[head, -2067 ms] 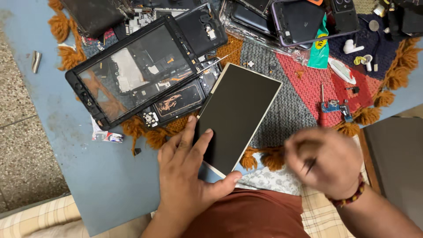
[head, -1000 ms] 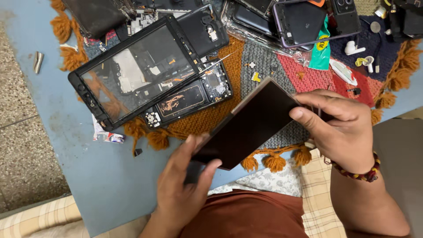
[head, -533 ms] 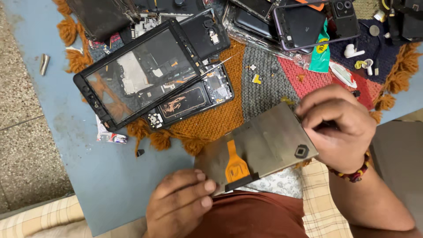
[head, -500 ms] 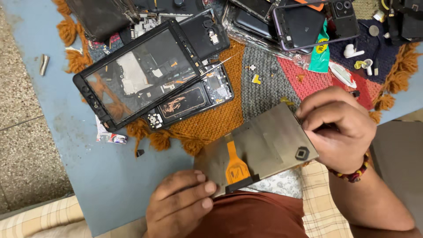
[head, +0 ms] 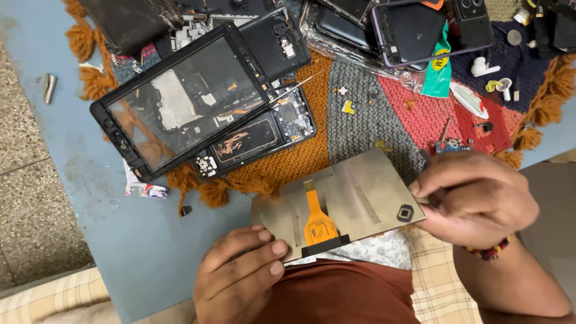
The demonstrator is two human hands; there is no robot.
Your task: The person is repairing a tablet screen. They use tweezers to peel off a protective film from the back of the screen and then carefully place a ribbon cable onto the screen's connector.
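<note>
Blue tabletop [head: 150, 252] beside speckled stone floor [head: 30, 198].

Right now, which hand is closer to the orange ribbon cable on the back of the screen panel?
Left. The left hand grips the screen panel edge beside the orange ribbon cable; the right hand holds the far end.

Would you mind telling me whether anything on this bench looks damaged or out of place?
Yes. The tablet frame lies askew with its insides exposed, overlapping an opened phone. Small loose parts lie scattered on the knitted mat. The display panel, held by left hand and right hand, shows no cracks.
</note>
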